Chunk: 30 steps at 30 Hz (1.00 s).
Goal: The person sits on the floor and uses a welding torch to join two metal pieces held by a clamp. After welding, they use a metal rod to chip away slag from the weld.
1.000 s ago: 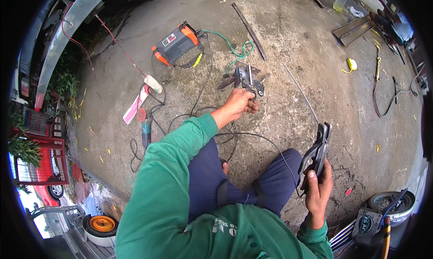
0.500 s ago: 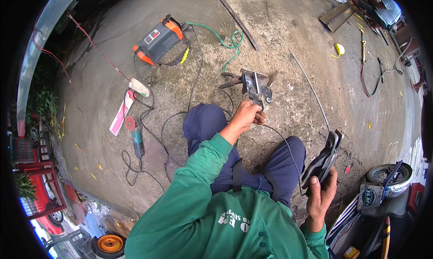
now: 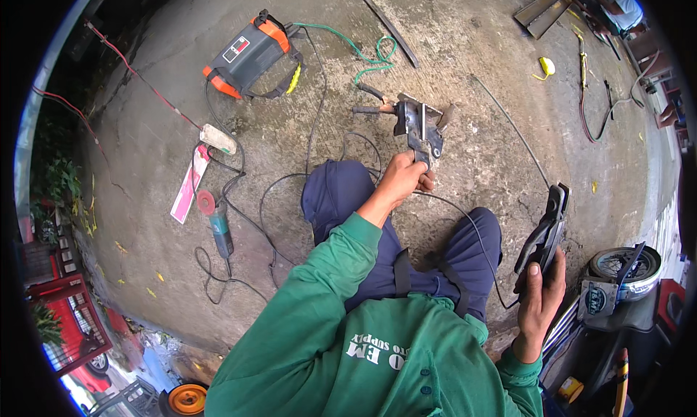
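My left hand (image 3: 404,181) is closed on the near end of a dark metal bracket (image 3: 422,130), which rests on the concrete in front of my knees. A clamp (image 3: 376,110) on the end of a green cable appears to grip the bracket's left side. Out to the right, my right hand (image 3: 541,297) is wrapped round a black welding electrode holder (image 3: 543,235). A long thin welding rod (image 3: 508,130) projects from the holder's far end, slanting toward the upper left. Its tip is well apart from the bracket. A black cable (image 3: 475,243) runs from the holder across my legs.
A black-and-orange welding machine (image 3: 250,57) stands at the far left. Left of my knees lie an angle grinder (image 3: 220,228), a pink-and-white packet (image 3: 190,184) and a pale block (image 3: 218,139). A flat steel bar (image 3: 385,25), a yellow tape measure (image 3: 546,67) and a wheel (image 3: 624,264) lie farther out.
My right hand has moved right and slightly forward with the electrode holder, and the rod has shifted with it. My left hand keeps its hold on the bracket. The view has shifted slightly.
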Available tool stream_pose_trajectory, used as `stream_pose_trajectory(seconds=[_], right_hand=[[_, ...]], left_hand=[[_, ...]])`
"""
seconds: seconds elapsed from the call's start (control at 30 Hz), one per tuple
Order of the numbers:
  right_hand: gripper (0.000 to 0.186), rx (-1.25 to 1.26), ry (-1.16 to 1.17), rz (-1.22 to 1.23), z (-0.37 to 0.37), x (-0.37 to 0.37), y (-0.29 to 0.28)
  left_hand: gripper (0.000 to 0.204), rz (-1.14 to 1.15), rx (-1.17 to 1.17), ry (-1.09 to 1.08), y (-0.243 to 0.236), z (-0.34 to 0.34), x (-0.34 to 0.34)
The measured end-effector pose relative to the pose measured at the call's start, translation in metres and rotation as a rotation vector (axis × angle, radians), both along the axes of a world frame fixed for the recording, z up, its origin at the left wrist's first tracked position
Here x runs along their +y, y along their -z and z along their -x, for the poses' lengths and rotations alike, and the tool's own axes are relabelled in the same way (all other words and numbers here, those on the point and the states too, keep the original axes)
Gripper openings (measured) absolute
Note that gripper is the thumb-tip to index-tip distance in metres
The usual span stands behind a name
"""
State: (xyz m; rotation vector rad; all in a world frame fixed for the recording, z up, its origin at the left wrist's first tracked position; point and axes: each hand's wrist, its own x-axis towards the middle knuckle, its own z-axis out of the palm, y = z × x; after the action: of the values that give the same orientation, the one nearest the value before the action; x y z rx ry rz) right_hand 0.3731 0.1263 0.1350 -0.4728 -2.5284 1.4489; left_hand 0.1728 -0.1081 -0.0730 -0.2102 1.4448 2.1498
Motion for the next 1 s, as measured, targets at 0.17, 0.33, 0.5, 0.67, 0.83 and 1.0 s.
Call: stream_pose_trajectory(seconds=[0.17,0.33,0.5,0.67,0.83,1.0], right_hand=[[0.056,-0.036,0.003,0.025,-0.015,-0.006,-0.012],[0.058,-0.115,-0.074,-0.025,-0.021,-0.01,0.002],[0.057,-0.103,-0.141,-0.087,-0.018,-0.015,0.021],[0.056,-0.136,-0.116,-0.012,-0.024,-0.007,0.027],[0.056,-0.178,-0.094,0.047,-0.026,0.0,0.025],[0.057,-0.139,-0.134,0.01,-0.022,0.0,0.027]], left_hand=[[0.015,0.093,0.091,0.082,-0.013,0.0,0.007],[0.018,0.136,0.082,0.197,-0.012,-0.001,0.01],[0.019,0.29,0.171,0.259,-0.008,-0.007,0.004],[0.016,0.458,0.265,0.254,-0.003,-0.01,-0.003],[0.015,0.297,0.129,0.116,-0.01,-0.012,0.011],[0.017,0.254,0.134,0.052,-0.005,-0.011,0.013]])
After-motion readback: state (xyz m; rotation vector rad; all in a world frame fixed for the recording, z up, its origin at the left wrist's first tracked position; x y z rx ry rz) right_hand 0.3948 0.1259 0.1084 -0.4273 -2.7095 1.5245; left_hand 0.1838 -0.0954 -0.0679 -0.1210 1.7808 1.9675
